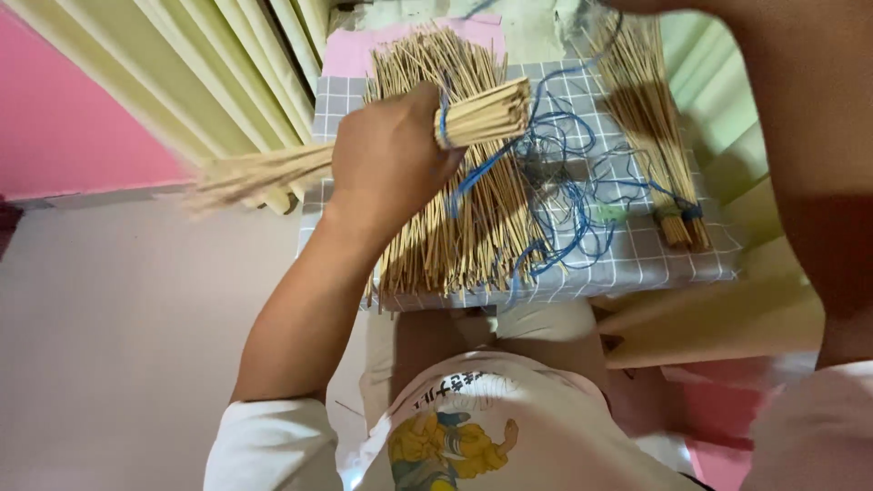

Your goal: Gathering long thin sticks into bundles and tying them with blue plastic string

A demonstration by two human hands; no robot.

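At the centre of the view, the left hand (386, 155) is gripping a tied bundle of thin bamboo sticks (482, 114), its fingers wrapping tight around the shaft. A blue string binding (443, 125) is circling the bundle just beside the knuckles, and the cut ends are pointing toward three o'clock. The far end of the bundle is trailing off toward nine o'clock, blurred against the cream pleated curtain (209, 73).

Beneath the hand, a loose heap of the same sticks (473, 227) is lying fanned out on a low bench covered with a grey grid-patterned cloth (655, 259). Tangled blue string (564, 173) is sprawling over the cloth at about three o'clock from the hand, touching the heap. Farther out toward two o'clock, a second bundle of sticks (650, 118) is resting on the cloth, tied with blue string near its lower end.

The right arm (809, 136) is reaching up along the right edge of the view, and its hand is passing out of frame at the top, so I cannot tell how its fingers are set. A pink wall is showing at ten o'clock, and the person's white printed shirt (455, 427) is filling six o'clock.
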